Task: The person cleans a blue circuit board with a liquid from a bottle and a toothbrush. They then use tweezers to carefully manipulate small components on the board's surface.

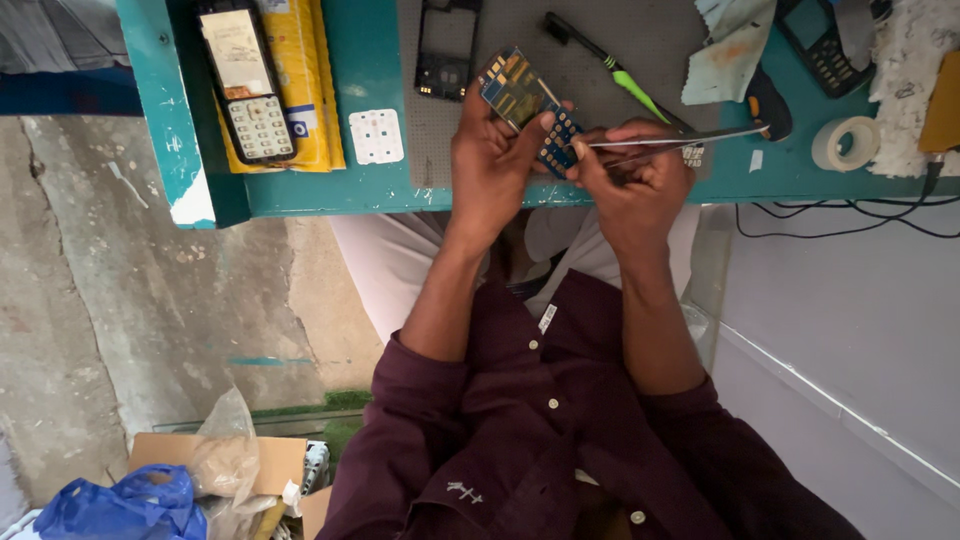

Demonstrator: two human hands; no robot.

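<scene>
1. Fingers (535,128) of the left hand (490,165) are clamped on a blue and gold circuit board (522,98), thumb pressed against its near right edge; the board is held tilted just above the near edge of the counter (370,60).
2. Right hand (635,185) fingers are closed together around metal tweezers (680,140), whose tips meet the board's near right corner, while the handle runs off to the right.
3. Nearer than the hands are maroon shirt sleeves; down at the near left, on the floor, lie a cardboard box (265,460) and a blue plastic bag (125,505).
4. On the counter, left of the hands, lie a white keypad sheet (377,136) and a keypad phone (245,85) resting on a yellow packet (300,80).
5. Farther back sit a black phone frame (445,50) and a green-tipped tool (610,65).
6. At the far right are a roll of white tape (845,143), a light cloth (735,45) and another dark phone (820,45).
</scene>
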